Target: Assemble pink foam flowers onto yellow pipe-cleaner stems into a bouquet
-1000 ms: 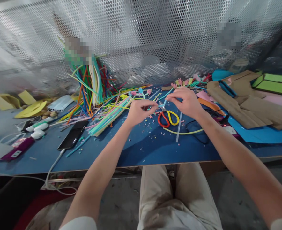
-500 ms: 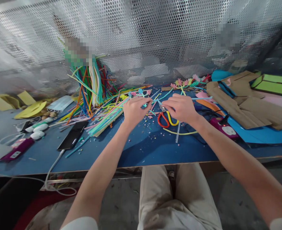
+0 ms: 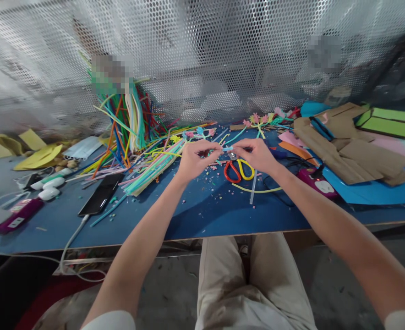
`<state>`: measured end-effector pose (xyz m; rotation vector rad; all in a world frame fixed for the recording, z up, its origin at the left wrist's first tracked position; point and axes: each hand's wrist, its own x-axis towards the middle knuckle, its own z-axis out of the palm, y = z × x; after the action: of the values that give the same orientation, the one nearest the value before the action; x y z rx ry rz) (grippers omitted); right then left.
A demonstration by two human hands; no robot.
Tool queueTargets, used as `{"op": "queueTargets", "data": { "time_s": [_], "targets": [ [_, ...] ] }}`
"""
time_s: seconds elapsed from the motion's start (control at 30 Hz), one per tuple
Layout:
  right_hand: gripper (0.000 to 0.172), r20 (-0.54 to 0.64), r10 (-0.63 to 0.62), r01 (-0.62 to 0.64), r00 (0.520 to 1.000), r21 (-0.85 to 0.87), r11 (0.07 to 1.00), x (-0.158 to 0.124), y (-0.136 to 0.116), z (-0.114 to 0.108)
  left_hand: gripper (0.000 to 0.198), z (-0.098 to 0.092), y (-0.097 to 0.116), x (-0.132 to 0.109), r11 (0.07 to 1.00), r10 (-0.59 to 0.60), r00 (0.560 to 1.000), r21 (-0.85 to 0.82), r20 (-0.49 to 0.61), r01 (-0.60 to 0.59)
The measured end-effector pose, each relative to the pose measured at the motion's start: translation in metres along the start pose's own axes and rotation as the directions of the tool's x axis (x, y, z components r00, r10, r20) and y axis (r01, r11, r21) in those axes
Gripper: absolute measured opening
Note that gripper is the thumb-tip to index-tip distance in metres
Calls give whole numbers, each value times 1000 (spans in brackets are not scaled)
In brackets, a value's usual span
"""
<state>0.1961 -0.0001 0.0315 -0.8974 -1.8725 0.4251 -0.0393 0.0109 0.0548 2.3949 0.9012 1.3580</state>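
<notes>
My left hand (image 3: 196,158) and my right hand (image 3: 254,153) meet above the middle of the table, fingertips pinched close together. Between them they hold a short bit of light blue pipe cleaner (image 3: 227,149); the rest of it is hidden by the fingers. Just under my right hand lie scissors with one red handle (image 3: 232,172) and one yellow, their blades mostly covered. A pale yellow pipe cleaner (image 3: 254,189) and a thin translucent stick (image 3: 253,188) lie by the scissors.
Bundled pipe cleaners (image 3: 134,119) stand at the back left, with loose ones (image 3: 154,172) below. A phone (image 3: 101,195) on a cable lies left. Pink flower shapes (image 3: 255,119) sit at the back. Cardboard (image 3: 353,151) and a purple power strip (image 3: 315,183) are at right.
A light blue length that stuck out right of my right hand no longer shows there. Both hands are closer together, with the blue piece between their fingertips.
</notes>
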Motion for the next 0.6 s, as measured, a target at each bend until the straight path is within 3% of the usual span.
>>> {"op": "queueTargets", "data": {
  "time_s": [0.13, 0.23, 0.33, 0.43, 0.6],
  "targets": [
    [30, 5, -82, 81, 997, -150, 985, -5, -3, 8, 15, 3, -5, 0, 992, -45, 989, 112, -144, 61],
    [29, 18, -222, 215, 975, -325, 921, -6, -5, 6, 14, 2, -7, 1, 958, 46, 986, 286, -162, 3],
    [29, 56, -333, 319, 941, -471, 822, -4, -7, -1, 17, -1, -8, 0, 894, 151, 985, 437, -78, -103],
    [29, 15, -357, 302, 934, -568, 766, -2, -9, -7, 18, -3, -9, -1, 842, 214, 976, 501, 33, -201],
    [30, -98, -286, 214, 953, -450, 867, 3, -3, -9, 18, -5, -9, 1, 866, 264, 957, 407, 117, -289]
  ]
}}
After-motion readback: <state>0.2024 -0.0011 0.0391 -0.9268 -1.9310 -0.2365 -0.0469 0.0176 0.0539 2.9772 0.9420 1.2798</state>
